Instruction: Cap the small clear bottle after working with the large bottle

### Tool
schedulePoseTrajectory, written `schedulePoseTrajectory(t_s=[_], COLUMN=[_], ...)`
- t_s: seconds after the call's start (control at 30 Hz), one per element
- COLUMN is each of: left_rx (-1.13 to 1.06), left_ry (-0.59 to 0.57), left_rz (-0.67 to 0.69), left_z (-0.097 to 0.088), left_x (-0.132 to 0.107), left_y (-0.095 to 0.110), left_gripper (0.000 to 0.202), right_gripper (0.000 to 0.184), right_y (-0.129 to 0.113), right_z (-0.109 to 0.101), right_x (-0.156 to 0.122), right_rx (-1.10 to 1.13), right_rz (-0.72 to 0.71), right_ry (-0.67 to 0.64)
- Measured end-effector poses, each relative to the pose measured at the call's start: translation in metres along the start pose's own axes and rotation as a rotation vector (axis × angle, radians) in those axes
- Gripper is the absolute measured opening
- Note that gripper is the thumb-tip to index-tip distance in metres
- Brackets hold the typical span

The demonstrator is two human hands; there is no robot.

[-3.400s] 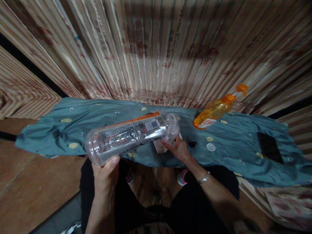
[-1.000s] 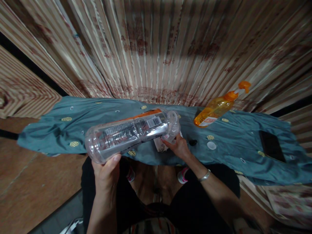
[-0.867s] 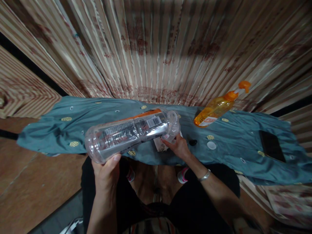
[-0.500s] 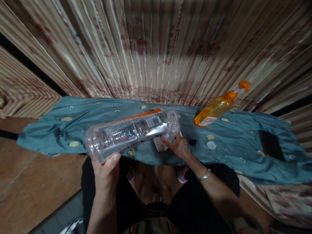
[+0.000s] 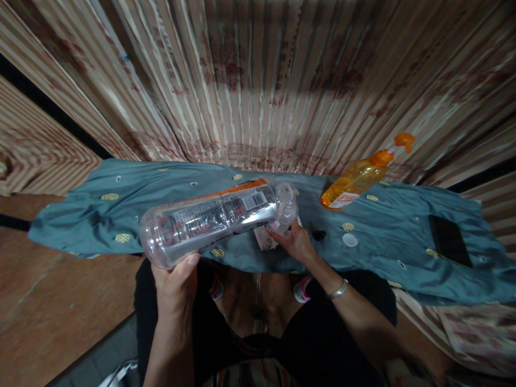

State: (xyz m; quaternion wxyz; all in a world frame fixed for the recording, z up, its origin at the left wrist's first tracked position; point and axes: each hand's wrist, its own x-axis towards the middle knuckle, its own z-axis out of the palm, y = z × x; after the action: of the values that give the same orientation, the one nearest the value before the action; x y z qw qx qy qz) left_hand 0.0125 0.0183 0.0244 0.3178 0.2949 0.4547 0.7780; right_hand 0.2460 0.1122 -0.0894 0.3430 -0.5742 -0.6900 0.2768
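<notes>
My left hand (image 5: 175, 277) is closed around the base of a large clear plastic bottle (image 5: 217, 217) with a silver and orange label. The bottle is tilted, its neck toward the right and slightly higher than its base. At that neck, my right hand (image 5: 296, 241) grips a small clear plastic container (image 5: 288, 215). The two mouths are close together; whether they touch I cannot tell. Below the big bottle's neck lies a pale packet (image 5: 266, 240) on the cloth, partly covered by the right fingers. Any liquid passing between the two is not visible.
A teal cloth (image 5: 92, 215) covers the narrow table. On it are an orange pump bottle (image 5: 355, 183), a small black cap (image 5: 319, 235), a white round lid (image 5: 349, 239) and a dark phone (image 5: 449, 241). Striped curtains (image 5: 258, 91) hang behind.
</notes>
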Motion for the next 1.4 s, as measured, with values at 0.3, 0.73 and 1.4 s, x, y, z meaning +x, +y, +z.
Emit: schedulePoseTrajectory(t_s=[0.3,0.73,1.4], left_rx=[-0.014,-0.046,-0.031], left_ry=[-0.020,-0.012,-0.044], left_rz=[0.012,0.010,0.024], left_z=[0.0015,0.0027,-0.0023], left_x=[0.0007,0.0011,0.0022], left_y=[0.0000,0.0015,-0.0026], left_gripper=[0.069,0.067,0.061], right_gripper=[0.056,0.055,0.057], right_y=[0.0018,0.0014,-0.0001], right_z=[0.0007,0.0010,-0.0002], right_x=[-0.0004,-0.0005,-0.0003], right_rx=[-0.007,0.001,-0.013], right_rz=[-0.012,-0.019,-0.011], right_ry=[-0.001,0.012,0.000])
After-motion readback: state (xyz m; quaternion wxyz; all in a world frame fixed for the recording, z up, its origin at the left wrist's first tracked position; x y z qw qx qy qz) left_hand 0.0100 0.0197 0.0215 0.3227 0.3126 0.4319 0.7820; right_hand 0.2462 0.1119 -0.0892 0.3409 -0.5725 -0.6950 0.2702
